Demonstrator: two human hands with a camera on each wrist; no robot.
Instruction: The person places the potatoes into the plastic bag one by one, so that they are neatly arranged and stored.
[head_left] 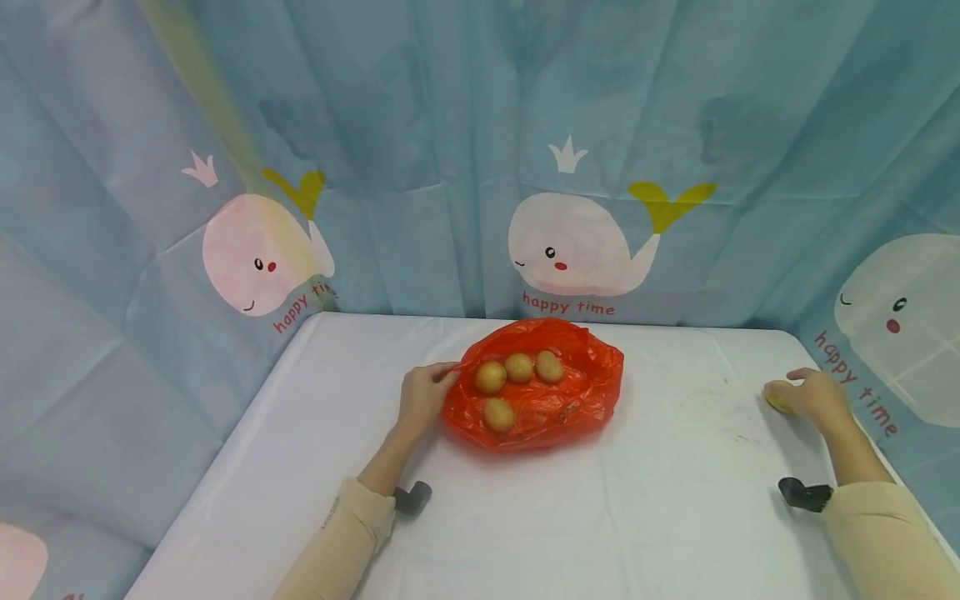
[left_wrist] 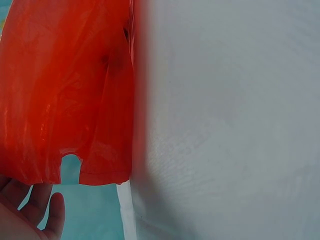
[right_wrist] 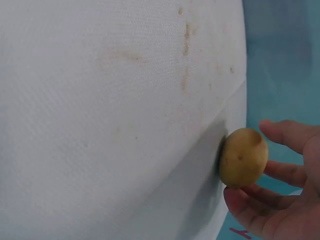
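A red plastic bag (head_left: 555,408) lies spread with its mouth open, several potatoes (head_left: 491,377) inside it. At its left rim is my left hand (head_left: 424,398), thumb and fingers meeting the bag's edge. The left wrist view has the bag (left_wrist: 70,100) filling the upper left, the left hand (left_wrist: 27,212) below its edge, fingertips partly hidden. Far to the right, my right hand (head_left: 819,398) has its fingers curved round a single potato (right_wrist: 242,159). In the right wrist view, that potato is at the tabletop, the right hand's (right_wrist: 287,185) fingers beneath it and thumb above.
A white cloth covers the table (head_left: 525,517), with brownish smudges (right_wrist: 186,40) near the right hand. Blue curtains (head_left: 450,150) printed with whales hang behind and at both sides. Black wrist mounts (head_left: 805,494) sit beside the beige sleeves (head_left: 888,533).
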